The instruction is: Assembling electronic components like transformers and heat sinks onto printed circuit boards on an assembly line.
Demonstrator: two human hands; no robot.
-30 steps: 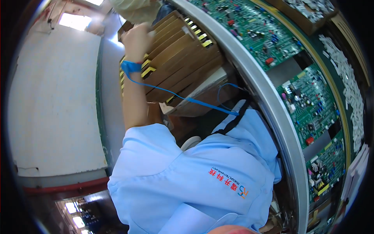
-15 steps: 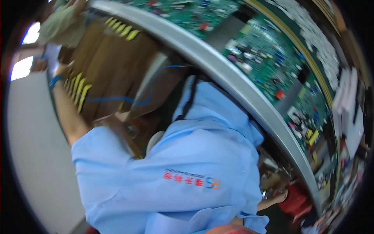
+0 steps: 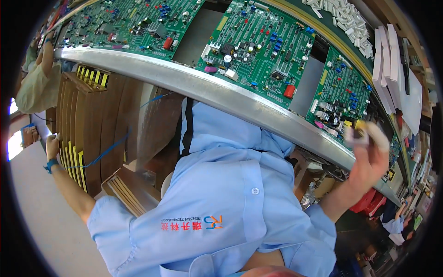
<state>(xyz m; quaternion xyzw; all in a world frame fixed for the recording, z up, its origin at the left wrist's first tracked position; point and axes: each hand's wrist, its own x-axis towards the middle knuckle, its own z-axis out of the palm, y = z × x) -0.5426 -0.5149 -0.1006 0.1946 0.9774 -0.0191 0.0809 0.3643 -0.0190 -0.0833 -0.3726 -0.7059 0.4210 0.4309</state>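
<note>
Head view: right hand (image 3: 371,159) blurred, fingers bent, pinch unclear; best steadied clear of the circuit board (image 3: 336,85) just beyond. Left hand (image 3: 52,147) curls beside brown panels (image 3: 90,134), grip unclear.

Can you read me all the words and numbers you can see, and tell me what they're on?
Shirt: red characters, small dark letters and an orange-and-blue logo on the chest; I won't copy printed words out.
Green boards: the tiny white markings are too small to read.
</note>
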